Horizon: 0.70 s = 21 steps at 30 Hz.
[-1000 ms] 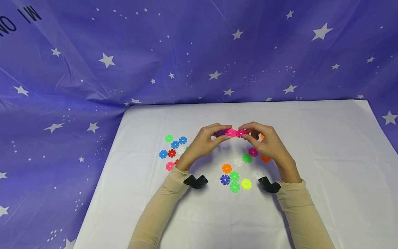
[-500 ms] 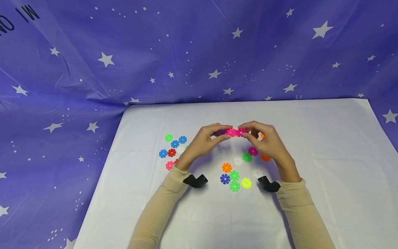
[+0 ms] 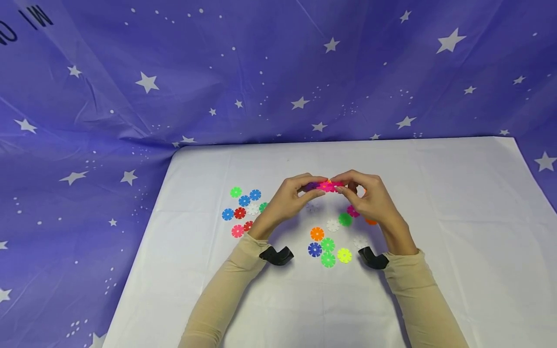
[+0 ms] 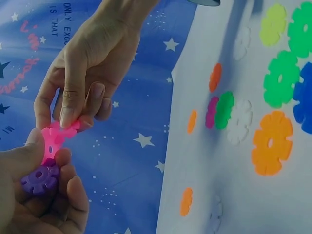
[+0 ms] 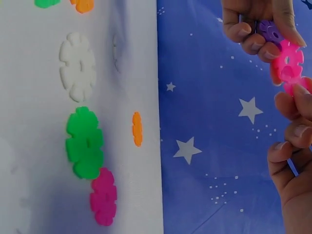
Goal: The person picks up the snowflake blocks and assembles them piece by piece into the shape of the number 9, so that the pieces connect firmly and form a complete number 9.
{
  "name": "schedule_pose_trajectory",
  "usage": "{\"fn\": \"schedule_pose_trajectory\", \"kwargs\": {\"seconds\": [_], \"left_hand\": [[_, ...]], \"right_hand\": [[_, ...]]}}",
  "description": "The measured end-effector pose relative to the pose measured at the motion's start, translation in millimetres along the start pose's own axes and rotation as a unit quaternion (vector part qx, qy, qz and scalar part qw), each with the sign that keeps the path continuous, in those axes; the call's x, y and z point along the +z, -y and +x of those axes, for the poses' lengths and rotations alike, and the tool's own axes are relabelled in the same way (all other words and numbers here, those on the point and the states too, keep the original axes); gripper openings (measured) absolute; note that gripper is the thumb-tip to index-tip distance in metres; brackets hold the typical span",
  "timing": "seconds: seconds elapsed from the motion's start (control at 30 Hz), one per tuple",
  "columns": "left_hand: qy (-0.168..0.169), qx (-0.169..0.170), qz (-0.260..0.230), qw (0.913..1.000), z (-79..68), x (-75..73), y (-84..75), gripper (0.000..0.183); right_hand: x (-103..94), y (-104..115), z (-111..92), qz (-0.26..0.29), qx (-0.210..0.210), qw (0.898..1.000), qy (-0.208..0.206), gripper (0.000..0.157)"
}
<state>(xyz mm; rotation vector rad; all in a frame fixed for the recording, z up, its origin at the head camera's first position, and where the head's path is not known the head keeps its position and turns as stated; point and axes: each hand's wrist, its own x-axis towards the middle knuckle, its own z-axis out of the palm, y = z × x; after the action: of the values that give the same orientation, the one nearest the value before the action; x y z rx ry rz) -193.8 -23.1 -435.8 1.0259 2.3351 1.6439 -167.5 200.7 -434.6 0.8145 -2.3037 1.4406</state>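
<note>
Above the table my left hand [image 3: 288,197] holds a chain of notched plastic snowflake discs. In the left wrist view its thumb and fingers pinch a pink disc [image 4: 50,146], with a purple disc [image 4: 40,178] joined below, against the curled fingers. My right hand [image 3: 369,194] pinches another, deeper pink disc [image 5: 294,87] between thumb and forefinger. The edges of the two pink discs meet and overlap between the hands. In the head view the fingertips partly cover the held discs, and a sliver of orange shows behind the pink ones.
On the white-covered table [image 3: 478,232] several loose discs lie below the hands, including an orange disc [image 3: 317,234] and a yellow disc [image 3: 344,255]. More lie at left, near a red disc [image 3: 240,213]. A purple star-patterned cloth [image 3: 278,72] hangs behind the table.
My hands have drawn slightly closer together, and the two pink discs overlap more. The right forearm has shifted a little left. The loose discs stay in place.
</note>
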Motion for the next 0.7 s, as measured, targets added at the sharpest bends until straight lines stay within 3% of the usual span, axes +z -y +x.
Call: {"fn": "schedule_pose_trajectory", "kwargs": {"seconds": [0.27, 0.5, 0.6, 0.7], "left_hand": [[0.0, -0.016, -0.015, 0.9998, -0.9, 0.4, -0.8, 0.031], [-0.001, -0.041, -0.05, 0.9979, -1.3, -3.7, -0.5, 0.033], [-0.01, -0.055, -0.061, 0.9966, -1.1, -8.4, -0.2, 0.034], [-0.014, -0.07, -0.072, 0.9949, -0.8, -13.0, -1.6, 0.036]], "right_hand": [[0.2, 23.6, 5.4, 0.013, 0.015, 1.0, 0.01, 0.022], [-0.8, -3.4, -1.4, 0.022, 0.042, 0.999, 0.022, 0.043], [-9.4, -15.1, -6.3, 0.013, 0.083, 0.994, 0.064, 0.04], [-21.2, -26.0, -13.5, -0.017, 0.151, 0.98, 0.127, 0.029]]}}
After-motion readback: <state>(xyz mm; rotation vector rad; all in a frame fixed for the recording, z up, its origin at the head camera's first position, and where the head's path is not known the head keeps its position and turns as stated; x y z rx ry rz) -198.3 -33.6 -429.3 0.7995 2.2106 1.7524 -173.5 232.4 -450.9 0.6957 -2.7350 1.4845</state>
